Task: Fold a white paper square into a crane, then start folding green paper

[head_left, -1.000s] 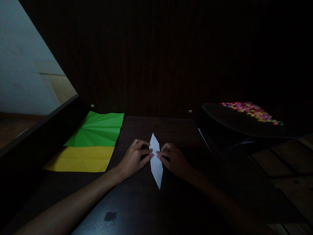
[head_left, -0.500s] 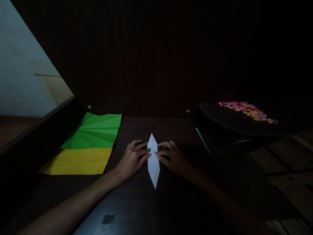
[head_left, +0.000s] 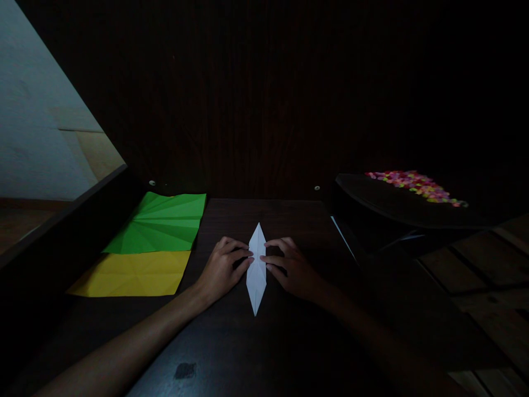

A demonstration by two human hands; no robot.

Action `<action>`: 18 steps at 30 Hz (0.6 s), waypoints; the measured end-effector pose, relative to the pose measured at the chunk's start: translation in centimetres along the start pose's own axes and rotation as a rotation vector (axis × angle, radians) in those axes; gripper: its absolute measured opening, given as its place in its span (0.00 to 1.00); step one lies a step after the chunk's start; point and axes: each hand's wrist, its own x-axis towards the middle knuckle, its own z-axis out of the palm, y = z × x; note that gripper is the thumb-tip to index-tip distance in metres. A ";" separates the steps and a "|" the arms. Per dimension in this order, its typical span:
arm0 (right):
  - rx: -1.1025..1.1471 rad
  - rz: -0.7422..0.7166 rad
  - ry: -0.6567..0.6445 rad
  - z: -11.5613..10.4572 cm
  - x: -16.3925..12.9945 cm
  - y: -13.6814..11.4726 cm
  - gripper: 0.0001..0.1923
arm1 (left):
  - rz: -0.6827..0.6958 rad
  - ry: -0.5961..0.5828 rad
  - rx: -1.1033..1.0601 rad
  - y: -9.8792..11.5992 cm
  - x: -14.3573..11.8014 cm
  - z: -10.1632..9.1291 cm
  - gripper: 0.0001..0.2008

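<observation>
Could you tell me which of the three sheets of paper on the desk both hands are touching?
The white paper, folded into a narrow diamond, lies between left hand and right hand; the green sheet and yellow sheet lie flat, untouched.

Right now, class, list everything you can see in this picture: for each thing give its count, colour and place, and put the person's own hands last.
folded paper: one, white, mid-table, between the hands
green sheet: one, creased, table's left, far side
yellow sheet: one, table's left, nearer than the green
beads: many, pink, yellow and green, on the dark tray at right
tray: one, dark, right
table: one, dark wood
left hand: fingertips on the paper's left edge
right hand: fingertips on its right edge
</observation>
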 end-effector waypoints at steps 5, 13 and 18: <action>-0.014 0.009 -0.004 -0.2 0.2 -0.2 0.12 | -0.015 -0.019 -0.011 -0.2 0.0 0.0 0.08; -0.001 0.022 0.003 -0.3 0.1 -0.2 0.14 | -0.028 -0.041 0.003 -0.3 0.1 0.1 0.06; -0.003 0.021 0.002 -0.3 0.0 -0.3 0.13 | -0.021 -0.037 0.027 0.0 -0.1 -0.1 0.07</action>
